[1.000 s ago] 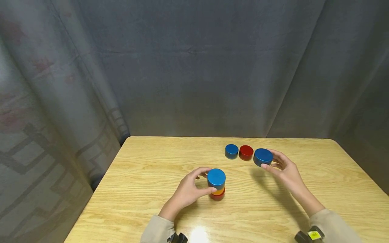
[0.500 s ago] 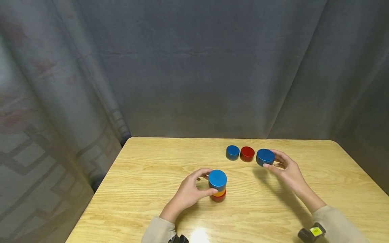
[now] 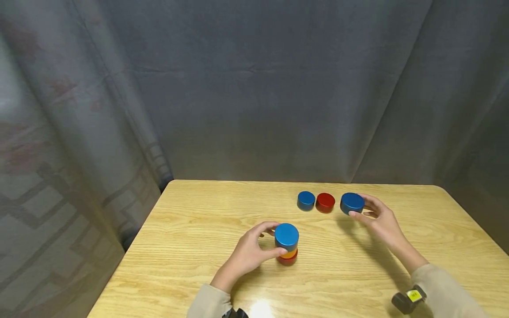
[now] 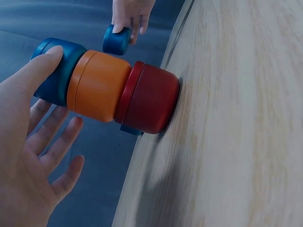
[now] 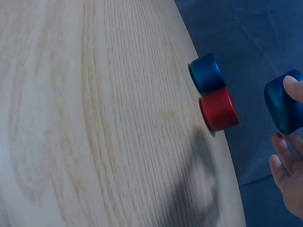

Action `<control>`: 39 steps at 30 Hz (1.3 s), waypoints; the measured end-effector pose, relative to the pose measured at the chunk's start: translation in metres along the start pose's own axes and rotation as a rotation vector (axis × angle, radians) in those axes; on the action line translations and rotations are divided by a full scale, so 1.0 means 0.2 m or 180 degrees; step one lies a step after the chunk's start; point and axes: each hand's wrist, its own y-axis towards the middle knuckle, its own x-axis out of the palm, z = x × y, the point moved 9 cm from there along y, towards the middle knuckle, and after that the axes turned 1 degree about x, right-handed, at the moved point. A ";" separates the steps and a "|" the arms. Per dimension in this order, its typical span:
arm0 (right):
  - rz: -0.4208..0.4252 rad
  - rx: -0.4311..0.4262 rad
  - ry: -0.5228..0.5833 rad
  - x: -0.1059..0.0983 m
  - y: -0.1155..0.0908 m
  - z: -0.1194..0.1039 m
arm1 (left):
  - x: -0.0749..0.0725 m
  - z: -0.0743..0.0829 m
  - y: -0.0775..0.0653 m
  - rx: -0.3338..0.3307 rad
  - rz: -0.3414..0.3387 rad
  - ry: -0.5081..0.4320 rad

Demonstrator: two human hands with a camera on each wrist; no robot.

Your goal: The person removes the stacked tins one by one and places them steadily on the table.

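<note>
My left hand (image 3: 250, 251) grips a small round blue canister (image 3: 286, 233) between thumb and fingers. This canister sits on an orange one (image 4: 99, 86), which stands on a red one (image 4: 150, 97) at the bottom, against the table. Its thumb lies across the blue side in the left wrist view, while the lower fingers stand off the stack. Farther right, my right hand (image 3: 383, 223) pinches another blue canister (image 3: 352, 202), held upright above the table. The far side of each held canister is hidden.
A blue canister (image 3: 306, 200) and a red canister (image 3: 325, 202) stand side by side near the back of the wooden table (image 3: 199, 212), left of the right hand. Grey curtains (image 3: 254, 88) hang behind the table and along its left side.
My right hand has shifted slightly to the right with its blue canister, away from the standing red one. The left hand keeps its hold on the stack. The head view has shifted a little.
</note>
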 end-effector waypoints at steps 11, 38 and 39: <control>-0.0049 0.0016 -0.0031 0.00 0.04 0.05 | 0.00 0.00 0.00 -0.0003 -0.0003 0.0021; -0.0222 0.0269 -0.0113 0.03 0.14 0.22 | 0.01 0.00 0.00 -0.0021 0.0007 -0.0018; -0.0242 0.0293 -0.0120 0.03 0.14 0.23 | 0.01 0.00 0.00 -0.0023 0.0008 -0.0014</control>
